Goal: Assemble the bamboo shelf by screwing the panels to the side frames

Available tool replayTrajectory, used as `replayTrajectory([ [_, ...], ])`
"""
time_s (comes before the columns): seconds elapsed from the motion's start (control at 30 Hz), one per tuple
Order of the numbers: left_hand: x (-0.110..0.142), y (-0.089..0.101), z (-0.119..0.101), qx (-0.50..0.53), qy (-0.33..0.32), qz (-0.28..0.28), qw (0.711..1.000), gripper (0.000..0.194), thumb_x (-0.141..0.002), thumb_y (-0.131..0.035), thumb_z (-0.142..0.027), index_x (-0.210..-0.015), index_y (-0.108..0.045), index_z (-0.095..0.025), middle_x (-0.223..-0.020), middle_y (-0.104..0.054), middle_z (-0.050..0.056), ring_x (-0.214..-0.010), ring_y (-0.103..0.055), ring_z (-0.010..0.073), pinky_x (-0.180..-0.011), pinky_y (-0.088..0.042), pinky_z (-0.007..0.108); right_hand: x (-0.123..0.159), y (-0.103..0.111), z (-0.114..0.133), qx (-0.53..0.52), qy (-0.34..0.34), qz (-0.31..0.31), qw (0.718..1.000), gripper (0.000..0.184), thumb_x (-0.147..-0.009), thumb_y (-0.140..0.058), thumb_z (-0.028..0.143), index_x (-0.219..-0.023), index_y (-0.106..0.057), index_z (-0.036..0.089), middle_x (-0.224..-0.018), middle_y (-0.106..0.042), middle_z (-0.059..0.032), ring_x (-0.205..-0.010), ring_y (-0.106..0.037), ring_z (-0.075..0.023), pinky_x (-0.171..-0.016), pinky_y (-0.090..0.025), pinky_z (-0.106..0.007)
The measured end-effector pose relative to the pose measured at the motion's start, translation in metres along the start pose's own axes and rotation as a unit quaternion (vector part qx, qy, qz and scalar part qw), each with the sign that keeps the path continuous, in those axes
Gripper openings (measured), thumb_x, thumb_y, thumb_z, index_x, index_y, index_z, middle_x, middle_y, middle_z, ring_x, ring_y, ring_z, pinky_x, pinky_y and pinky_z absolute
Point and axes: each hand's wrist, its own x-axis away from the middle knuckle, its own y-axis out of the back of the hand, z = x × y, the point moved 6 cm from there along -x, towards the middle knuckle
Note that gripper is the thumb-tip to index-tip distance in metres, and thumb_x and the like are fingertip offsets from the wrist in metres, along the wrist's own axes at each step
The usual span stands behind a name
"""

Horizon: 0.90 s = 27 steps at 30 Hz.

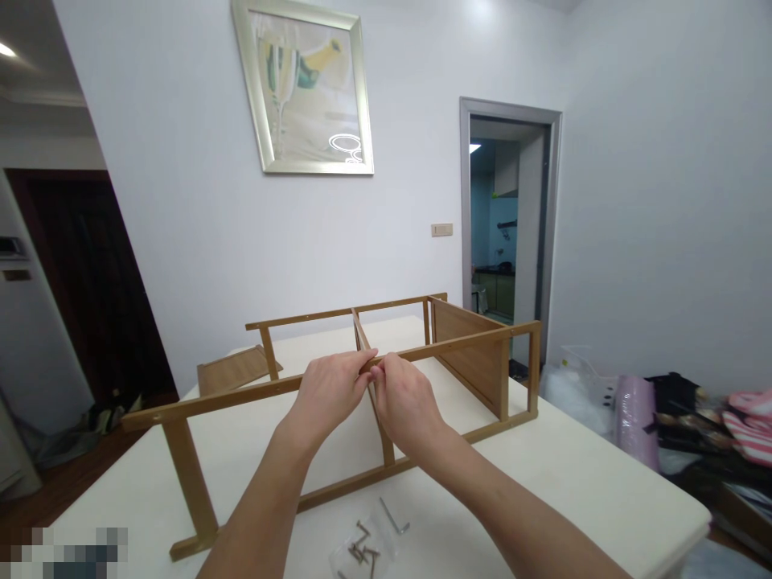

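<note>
A light-brown wooden frame [350, 488], made of slim straight rails, is laid on its side across the white tabletop [543, 458]. Its near upper rail [253, 393] is pinched about midway by the fingers [386, 370] of both hands, where a middle upright [387, 448] is seen directly below them. To the right of the fingers, a flat wooden panel [470, 354] is set on edge inside the frame.
</note>
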Motion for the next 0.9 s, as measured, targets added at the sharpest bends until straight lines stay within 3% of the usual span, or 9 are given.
replayTrajectory([
  [0.27,0.001,0.004,-0.004,0.000,-0.002,-0.001,1.000,0.027,-0.091,-0.045,-0.021,-0.097,-0.070,-0.029,-0.087,-0.076,-0.001,-0.079,-0.068,0.0177,-0.063,-0.042,0.025,-0.003,0.002,0.011,0.067,0.047,0.007,0.997,0.017,-0.086,-0.043,0.005,-0.089,-0.050,0.020,-0.074,-0.056,-0.0052,-0.071,-0.050,-0.0200,-0.054,-0.030,-0.028],
  [0.37,0.000,0.003,-0.003,0.003,-0.001,-0.006,1.000,0.027,-0.092,-0.046,-0.023,-0.105,-0.069,-0.030,-0.092,-0.076,-0.001,-0.083,-0.069,0.0186,-0.066,-0.043,0.026,-0.001,0.001,0.009,0.068,0.049,0.010,0.996,0.019,-0.084,-0.042,0.002,-0.087,-0.050,0.020,-0.074,-0.056,-0.0051,-0.070,-0.049,-0.0197,-0.054,-0.029,-0.028],
  [0.57,-0.001,0.000,-0.001,0.008,0.002,-0.003,1.000,0.030,-0.092,-0.048,-0.026,-0.117,-0.065,-0.031,-0.104,-0.075,0.000,-0.092,-0.069,0.0196,-0.073,-0.046,0.028,-0.001,0.000,0.003,0.007,0.037,-0.005,0.999,0.016,-0.093,-0.037,0.011,-0.088,-0.050,0.019,-0.073,-0.057,-0.0022,-0.066,-0.052,-0.0164,-0.055,-0.031,-0.027],
  [0.73,-0.002,0.000,-0.001,-0.004,0.004,0.004,1.000,0.028,-0.091,-0.046,-0.021,-0.103,-0.070,-0.031,-0.089,-0.076,-0.001,-0.083,-0.069,0.0194,-0.067,-0.045,0.027,-0.002,-0.007,0.007,0.072,0.045,0.015,0.996,0.014,-0.090,-0.042,0.008,-0.093,-0.050,0.019,-0.079,-0.061,-0.0044,-0.067,-0.056,-0.0179,-0.052,-0.028,-0.028],
  [0.9,-0.002,0.000,0.000,-0.001,0.009,-0.002,1.000,0.035,-0.089,-0.048,-0.021,-0.116,-0.066,-0.032,-0.104,-0.075,0.000,-0.096,-0.068,0.0204,-0.077,-0.048,0.029,-0.001,-0.009,0.006,0.136,0.078,-0.015,0.988,0.021,-0.099,-0.035,0.016,-0.085,-0.051,0.018,-0.068,-0.059,-0.0050,-0.059,-0.055,-0.0170,-0.051,-0.027,-0.029],
])
